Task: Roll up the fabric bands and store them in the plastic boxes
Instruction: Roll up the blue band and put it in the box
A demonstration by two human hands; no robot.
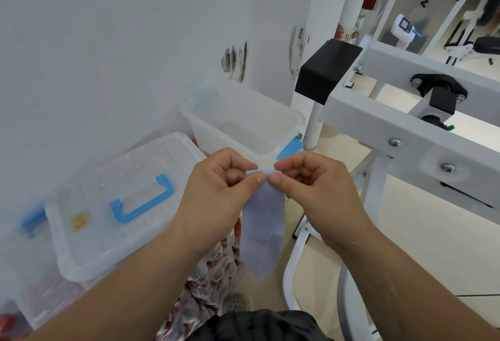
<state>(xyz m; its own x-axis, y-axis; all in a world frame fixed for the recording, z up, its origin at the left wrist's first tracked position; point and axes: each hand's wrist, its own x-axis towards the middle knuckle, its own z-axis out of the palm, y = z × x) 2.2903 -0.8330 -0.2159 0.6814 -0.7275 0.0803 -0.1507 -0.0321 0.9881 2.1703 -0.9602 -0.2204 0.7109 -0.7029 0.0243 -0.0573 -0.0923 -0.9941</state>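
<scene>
Though limp below, fabric band (263, 221), top pinched between left hand (216, 194) and right hand (322, 197) fingers (280, 180).

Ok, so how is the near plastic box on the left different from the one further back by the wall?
The near box has its lid on, while the far box stands open with no lid. The near box's lid carries a blue handle and a yellow sticker; the far box shows neither. What shows of the far box's inside looks empty; the near box's inside is hidden. Both are clear plastic.
</scene>
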